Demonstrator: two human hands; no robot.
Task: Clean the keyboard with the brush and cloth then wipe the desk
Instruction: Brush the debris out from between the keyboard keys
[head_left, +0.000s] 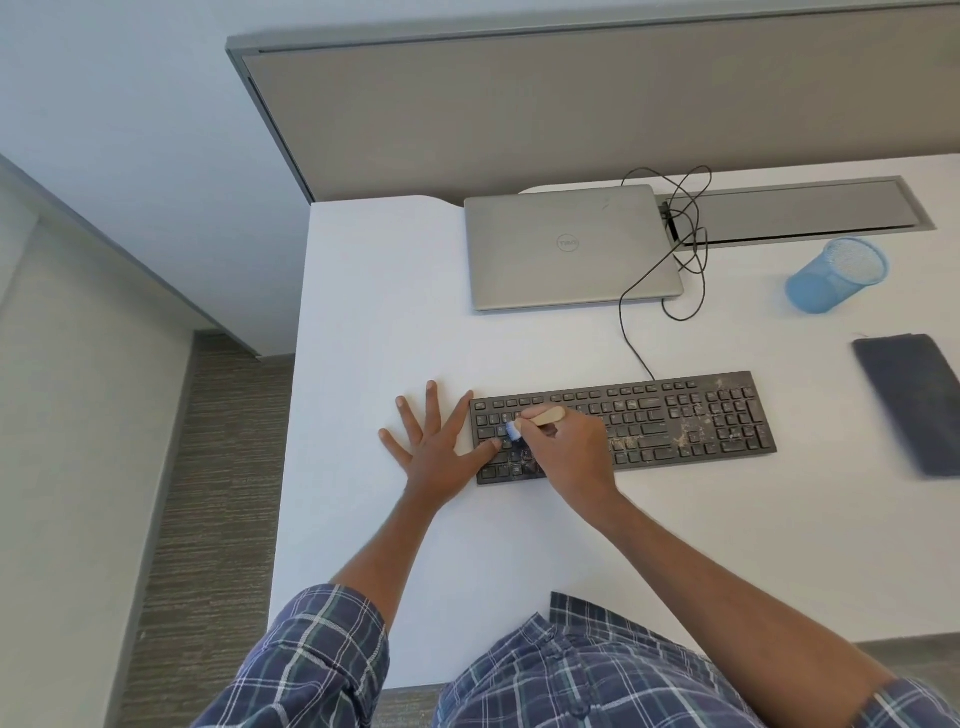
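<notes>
Scrubbing the keyboard (675, 421) at its 9 o'clock end, the right hand (569, 452) grips the brush (535, 418); left hand (434, 447), fingers splayed flat, braces it. Crumbs (685, 434) lie toward 3 o'clock along its length.

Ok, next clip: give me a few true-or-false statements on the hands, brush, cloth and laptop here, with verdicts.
1. The right hand holds the brush on the keyboard's left keys. True.
2. The laptop is open. False: its lid is shut.
3. The left hand grips the cloth. False: it lies flat on the desk, thumb on the keyboard's edge; the cloth lies untouched, right of the keyboard.
4. Crumbs lie on the keyboard's right keys. True.
</notes>
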